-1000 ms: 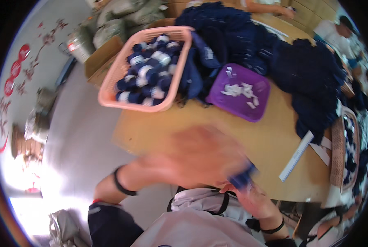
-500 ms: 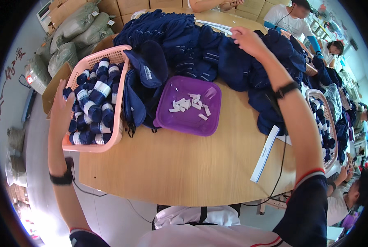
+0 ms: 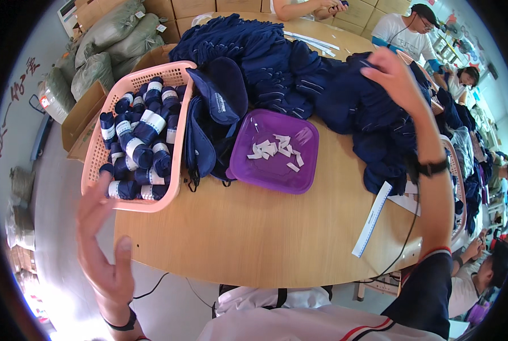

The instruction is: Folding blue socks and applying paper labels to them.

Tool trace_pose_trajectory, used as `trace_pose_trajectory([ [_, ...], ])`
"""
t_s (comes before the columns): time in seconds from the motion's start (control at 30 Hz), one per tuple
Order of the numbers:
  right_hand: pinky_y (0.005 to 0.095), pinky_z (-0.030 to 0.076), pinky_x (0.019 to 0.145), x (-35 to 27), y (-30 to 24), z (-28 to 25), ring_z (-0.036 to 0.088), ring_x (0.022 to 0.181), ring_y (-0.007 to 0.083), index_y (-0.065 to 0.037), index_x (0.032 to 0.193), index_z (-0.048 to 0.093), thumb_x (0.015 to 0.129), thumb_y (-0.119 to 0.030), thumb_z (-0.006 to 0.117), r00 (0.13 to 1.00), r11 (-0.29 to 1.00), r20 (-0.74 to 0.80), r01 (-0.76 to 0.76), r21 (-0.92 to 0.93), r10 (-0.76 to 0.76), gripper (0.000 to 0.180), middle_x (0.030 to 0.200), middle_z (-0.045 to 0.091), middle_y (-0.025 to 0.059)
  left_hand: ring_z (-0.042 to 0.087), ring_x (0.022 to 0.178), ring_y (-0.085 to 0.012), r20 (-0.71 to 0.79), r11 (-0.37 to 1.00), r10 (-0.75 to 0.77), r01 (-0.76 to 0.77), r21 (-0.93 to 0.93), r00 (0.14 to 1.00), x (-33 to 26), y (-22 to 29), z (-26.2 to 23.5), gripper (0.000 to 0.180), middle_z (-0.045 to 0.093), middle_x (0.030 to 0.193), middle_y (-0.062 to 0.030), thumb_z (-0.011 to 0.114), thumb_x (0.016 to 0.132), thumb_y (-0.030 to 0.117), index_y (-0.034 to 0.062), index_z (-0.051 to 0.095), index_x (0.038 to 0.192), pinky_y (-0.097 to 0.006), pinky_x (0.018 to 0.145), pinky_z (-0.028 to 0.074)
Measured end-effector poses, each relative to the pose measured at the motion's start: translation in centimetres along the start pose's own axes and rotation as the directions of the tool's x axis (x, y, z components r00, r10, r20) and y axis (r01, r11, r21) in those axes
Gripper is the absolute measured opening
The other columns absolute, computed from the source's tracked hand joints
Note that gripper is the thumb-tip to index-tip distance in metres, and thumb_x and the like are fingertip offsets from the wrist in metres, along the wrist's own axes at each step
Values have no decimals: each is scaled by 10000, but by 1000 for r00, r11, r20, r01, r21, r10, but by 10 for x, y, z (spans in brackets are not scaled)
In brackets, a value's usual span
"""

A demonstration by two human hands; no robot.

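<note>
My left hand (image 3: pixel 101 241) is held near the front left corner of a pink plastic basket (image 3: pixel 187 113). Its fingers are spread, slightly blurred, and nothing is in them. Rolled navy bundles with white paper bands (image 3: pixel 135 149) fill the basket. My right hand (image 3: pixel 399 77) is over the right part of a long heap of navy caps (image 3: pixel 333 94); its fingers curl loosely, with a gap to the thumb and nothing seen between them. Single navy caps (image 3: pixel 222 94) lie against the basket's right side. Beside them stands a purple plastic tray (image 3: pixel 274 179) holding small white slips (image 3: pixel 263 149).
A white ruler (image 3: pixel 372 220) lies at the table's right, by a black cable (image 3: pixel 409 236). Another basket (image 3: pixel 459 170) stands beyond my right forearm. Stuffed sacks (image 3: pixel 114 37) and cardboard boxes (image 3: pixel 194 10) are behind. A co-worker (image 3: pixel 405 31) sits at the far right.
My left hand has drawn back from the basket's left side toward me. My right hand has shifted right along the cap heap. The whole view has swung slightly, moving the table contents rightward.
</note>
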State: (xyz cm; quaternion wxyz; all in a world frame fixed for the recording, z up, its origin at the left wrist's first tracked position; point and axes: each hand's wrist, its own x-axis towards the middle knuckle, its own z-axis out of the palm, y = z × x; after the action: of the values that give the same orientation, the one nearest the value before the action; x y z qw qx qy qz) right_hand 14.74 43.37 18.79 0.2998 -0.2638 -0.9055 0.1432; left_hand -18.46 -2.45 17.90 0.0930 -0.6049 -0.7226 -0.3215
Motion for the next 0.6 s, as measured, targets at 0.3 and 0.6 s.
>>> trace_pose_trajectory([
  [0.3, 185, 442, 698, -100, -136, -76, 571, 770, 39, -54, 1022, 555, 891, -77, 685, 961, 925, -26, -257, 279, 275, 186, 856, 611, -24, 595, 1205, -334, 249, 862, 260, -108, -495, 933, -36, 64, 79, 533, 619, 1302, -163, 757, 709, 8, 25, 599, 1217, -509, 1058, 439],
  [0.6, 328, 518, 724, -28, -44, 75, 654, 764, 192, -1, 1064, 609, 895, -152, 706, 998, 994, 29, -59, 91, 56, 247, 867, 690, 114, 436, 1394, -257, 401, 850, 426, -207, -485, 811, -97, 120, 197, 592, 498, 1484, -99, 749, 797, 164, 68, 557, 1348, -421, 1178, 308],
])
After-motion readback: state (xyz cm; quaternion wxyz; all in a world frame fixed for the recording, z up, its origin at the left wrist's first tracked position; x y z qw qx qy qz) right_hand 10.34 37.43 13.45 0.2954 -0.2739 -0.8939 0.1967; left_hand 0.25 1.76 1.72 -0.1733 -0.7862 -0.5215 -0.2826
